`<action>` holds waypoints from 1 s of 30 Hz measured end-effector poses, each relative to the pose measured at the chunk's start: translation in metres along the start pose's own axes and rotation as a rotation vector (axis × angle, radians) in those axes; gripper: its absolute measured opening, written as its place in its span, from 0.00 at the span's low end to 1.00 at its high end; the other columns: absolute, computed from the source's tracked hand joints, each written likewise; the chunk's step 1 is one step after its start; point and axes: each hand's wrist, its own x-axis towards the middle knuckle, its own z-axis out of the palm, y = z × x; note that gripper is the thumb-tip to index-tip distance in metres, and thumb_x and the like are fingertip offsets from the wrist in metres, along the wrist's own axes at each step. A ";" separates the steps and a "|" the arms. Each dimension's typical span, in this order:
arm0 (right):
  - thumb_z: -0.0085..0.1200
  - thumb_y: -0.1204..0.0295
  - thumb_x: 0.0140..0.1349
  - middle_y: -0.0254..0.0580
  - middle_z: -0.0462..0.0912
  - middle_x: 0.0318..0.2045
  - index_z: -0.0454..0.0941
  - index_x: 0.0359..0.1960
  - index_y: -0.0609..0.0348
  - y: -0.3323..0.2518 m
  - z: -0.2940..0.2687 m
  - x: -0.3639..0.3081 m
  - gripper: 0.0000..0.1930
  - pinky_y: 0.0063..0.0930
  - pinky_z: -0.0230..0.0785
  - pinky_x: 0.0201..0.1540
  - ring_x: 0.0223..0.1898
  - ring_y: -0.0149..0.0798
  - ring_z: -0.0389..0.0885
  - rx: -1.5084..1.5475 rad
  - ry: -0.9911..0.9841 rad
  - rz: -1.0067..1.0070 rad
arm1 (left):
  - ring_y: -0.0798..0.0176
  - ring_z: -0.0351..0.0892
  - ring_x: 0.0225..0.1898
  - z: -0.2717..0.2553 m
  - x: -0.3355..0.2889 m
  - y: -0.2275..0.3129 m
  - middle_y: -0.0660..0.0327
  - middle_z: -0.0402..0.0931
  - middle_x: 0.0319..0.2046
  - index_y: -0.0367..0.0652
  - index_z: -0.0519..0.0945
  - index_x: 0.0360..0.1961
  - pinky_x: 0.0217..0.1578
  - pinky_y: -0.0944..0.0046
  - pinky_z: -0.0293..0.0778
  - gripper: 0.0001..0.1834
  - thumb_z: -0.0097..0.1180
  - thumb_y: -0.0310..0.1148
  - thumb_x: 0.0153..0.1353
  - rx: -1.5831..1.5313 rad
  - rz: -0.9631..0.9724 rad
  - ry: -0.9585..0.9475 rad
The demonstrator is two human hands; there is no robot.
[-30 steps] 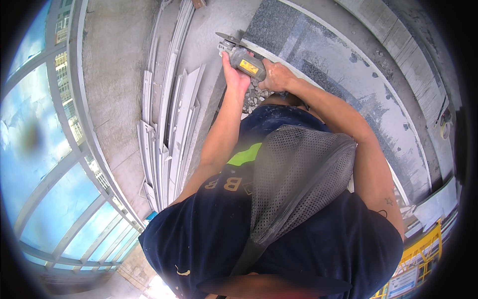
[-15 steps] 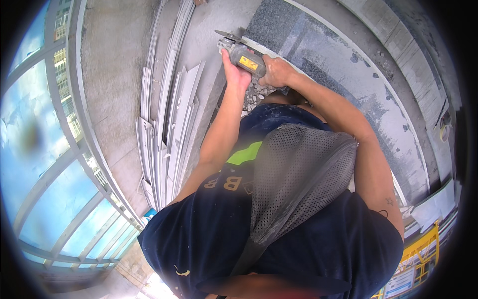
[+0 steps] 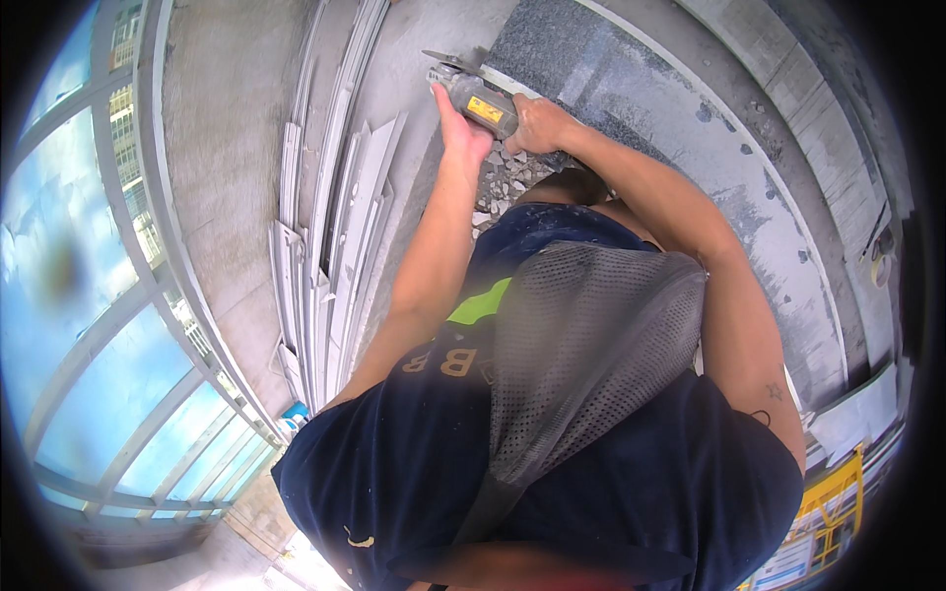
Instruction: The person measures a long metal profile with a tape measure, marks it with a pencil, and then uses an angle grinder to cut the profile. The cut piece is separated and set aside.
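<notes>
Both hands are closed on an angle grinder (image 3: 477, 102), a grey tool with a yellow label and a thin disc at its far end. My left hand (image 3: 461, 130) supports it from the left near the head. My right hand (image 3: 539, 124) wraps the rear of the body. The grinder's disc (image 3: 451, 59) is close to the corner of a dark speckled stone slab (image 3: 532, 59); whether they touch I cannot tell. Broken stone chips (image 3: 505, 179) lie below the tool, beside my legs.
Long white metal strips (image 3: 340, 227) are stacked at the left on the concrete floor (image 3: 236, 167). Large glass panes (image 3: 79, 256) line the far left. A dusty stone strip (image 3: 778, 266) runs along the right. A yellow metal frame (image 3: 828, 507) stands at the lower right.
The grinder and both hands have shifted slightly up and to the left. More of the stone chips shows below them. Both hands keep their hold.
</notes>
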 end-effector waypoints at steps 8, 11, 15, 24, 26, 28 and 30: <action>0.65 0.55 0.43 0.68 0.80 0.43 0.67 0.52 0.77 -0.003 -0.003 -0.002 0.40 0.40 0.72 0.52 0.48 0.58 0.80 0.014 -0.008 0.010 | 0.45 0.71 0.54 0.001 0.000 0.003 0.49 0.72 0.51 0.42 0.69 0.58 0.59 0.46 0.66 0.44 0.37 0.72 0.61 0.030 -0.014 0.020; 0.66 0.55 0.43 0.67 0.80 0.43 0.67 0.52 0.76 -0.003 -0.001 -0.006 0.40 0.40 0.72 0.52 0.48 0.58 0.80 0.020 -0.003 0.020 | 0.46 0.71 0.52 0.004 -0.003 0.001 0.48 0.72 0.50 0.41 0.69 0.57 0.58 0.46 0.67 0.43 0.37 0.72 0.61 0.009 -0.004 0.022; 0.66 0.54 0.42 0.71 0.79 0.41 0.66 0.52 0.77 -0.001 -0.001 -0.011 0.42 0.42 0.72 0.52 0.47 0.60 0.80 0.052 0.006 0.015 | 0.46 0.71 0.52 0.006 -0.008 -0.001 0.46 0.71 0.49 0.40 0.69 0.57 0.58 0.47 0.67 0.44 0.37 0.71 0.61 0.004 0.009 0.017; 0.66 0.55 0.42 0.69 0.79 0.44 0.67 0.53 0.76 -0.004 -0.007 -0.020 0.41 0.41 0.71 0.53 0.49 0.58 0.79 0.082 -0.028 0.046 | 0.44 0.70 0.54 0.010 -0.012 -0.006 0.45 0.70 0.51 0.39 0.68 0.58 0.60 0.45 0.66 0.44 0.40 0.71 0.61 0.016 0.037 0.028; 0.66 0.55 0.42 0.70 0.79 0.44 0.67 0.53 0.77 -0.004 -0.007 -0.023 0.41 0.41 0.72 0.52 0.49 0.59 0.79 0.095 -0.027 0.045 | 0.43 0.70 0.54 0.011 -0.014 -0.007 0.44 0.69 0.51 0.38 0.68 0.58 0.60 0.45 0.66 0.44 0.40 0.70 0.61 0.012 0.045 0.029; 0.66 0.56 0.42 0.70 0.79 0.44 0.66 0.53 0.78 -0.003 -0.007 -0.026 0.42 0.41 0.72 0.52 0.48 0.59 0.79 0.093 -0.031 0.045 | 0.43 0.70 0.54 0.011 -0.016 -0.010 0.44 0.69 0.51 0.38 0.69 0.57 0.60 0.45 0.66 0.43 0.40 0.70 0.61 0.001 0.049 0.035; 0.66 0.56 0.42 0.71 0.79 0.44 0.66 0.53 0.78 -0.003 -0.008 -0.030 0.42 0.41 0.72 0.52 0.48 0.59 0.79 0.091 -0.037 0.043 | 0.43 0.70 0.54 0.012 -0.018 -0.012 0.44 0.69 0.50 0.38 0.69 0.57 0.60 0.44 0.66 0.43 0.40 0.70 0.61 -0.003 0.051 0.036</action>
